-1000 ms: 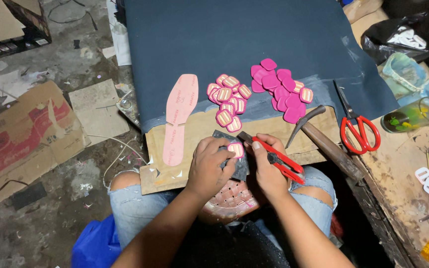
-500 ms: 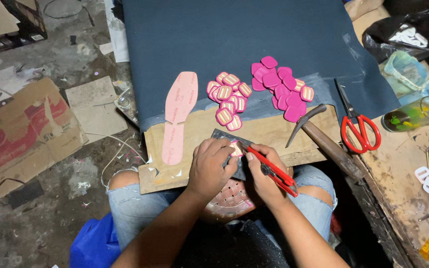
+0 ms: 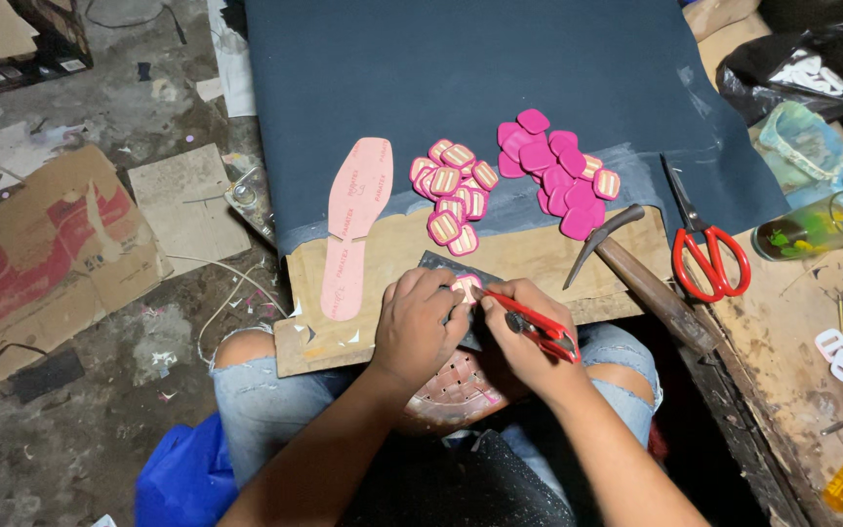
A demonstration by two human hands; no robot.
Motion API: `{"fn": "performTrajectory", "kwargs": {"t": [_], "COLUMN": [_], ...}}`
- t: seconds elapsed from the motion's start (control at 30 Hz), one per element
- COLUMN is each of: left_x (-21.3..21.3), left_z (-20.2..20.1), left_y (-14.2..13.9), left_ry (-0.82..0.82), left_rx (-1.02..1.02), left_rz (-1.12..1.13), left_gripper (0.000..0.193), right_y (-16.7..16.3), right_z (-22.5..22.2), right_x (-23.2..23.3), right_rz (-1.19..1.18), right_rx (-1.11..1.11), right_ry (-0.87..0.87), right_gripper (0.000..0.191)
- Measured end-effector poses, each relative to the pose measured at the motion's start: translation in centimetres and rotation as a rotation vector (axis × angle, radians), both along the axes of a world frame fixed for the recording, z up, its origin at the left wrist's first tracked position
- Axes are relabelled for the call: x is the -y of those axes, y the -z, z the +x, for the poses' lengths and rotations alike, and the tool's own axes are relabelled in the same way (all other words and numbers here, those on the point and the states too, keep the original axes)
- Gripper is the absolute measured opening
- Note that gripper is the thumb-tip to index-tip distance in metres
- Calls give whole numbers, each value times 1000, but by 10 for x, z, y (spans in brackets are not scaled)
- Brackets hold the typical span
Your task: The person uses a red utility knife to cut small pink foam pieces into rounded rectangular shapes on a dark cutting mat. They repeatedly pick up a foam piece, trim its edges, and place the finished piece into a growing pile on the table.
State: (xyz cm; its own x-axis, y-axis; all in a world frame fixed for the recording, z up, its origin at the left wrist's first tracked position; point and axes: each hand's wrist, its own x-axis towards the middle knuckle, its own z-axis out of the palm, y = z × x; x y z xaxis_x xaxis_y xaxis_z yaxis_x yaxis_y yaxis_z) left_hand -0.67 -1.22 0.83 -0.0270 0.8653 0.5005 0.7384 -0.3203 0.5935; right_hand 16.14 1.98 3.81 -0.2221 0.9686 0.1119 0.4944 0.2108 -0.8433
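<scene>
A person sat with a wooden board (image 3: 539,259) across the knees, both hands meeting at its near edge. The left hand (image 3: 420,327) was closed on a small pink piece (image 3: 465,286), pinching it over a dark scrap (image 3: 441,262) that lay on the board. The right hand (image 3: 524,337) was wrapped around a red-handled cutter (image 3: 537,325), its tip at the pink piece; whether the blade touched it could not be told from this angle. Beyond the hands, a pink shoe insole (image 3: 351,222) lay lengthwise, half on the board and half on a dark blue sheet (image 3: 500,78) that covered the board's far side. Just right of the insole sat a heap of pink pieces with cream stripes (image 3: 453,190), and beside that a second heap of plain magenta pieces (image 3: 558,171). A hammer (image 3: 636,273) rested at an angle off the board's right corner, with red-handled scissors (image 3: 702,249) near it on the desk (image 3: 792,342). A glass (image 3: 817,226) lay on its side farther right. Flattened cardboard (image 3: 41,254) lay on the floor at left, and a pinkish perforated basket (image 3: 456,385) sat in the person's lap under the hands.
</scene>
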Motion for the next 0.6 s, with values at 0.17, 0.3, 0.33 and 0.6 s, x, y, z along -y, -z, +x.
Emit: {"fn": "performTrajectory", "kwargs": {"t": [0.17,0.3,0.33,0.6], "left_x": [1,3,3,1], "left_z": [-1,-6,-7,-9], "left_y": [-5,-10,-10,-9], "left_ry": [3,50,60,18], "left_rx": [7,81,127,368], "left_rz": [-39,-3,-7,-144], "left_gripper": [11,27,30,20], "right_y": [4,16,20,47], "right_z": [7,11,12,14], "right_x": [-12,-13,-7,28], "right_rz": [-110,-230,-172,43], "right_rx": [41,-208,-187,-111], "right_ry": [-61,-84,-54,49], "right_gripper": [20,22,24,30]}}
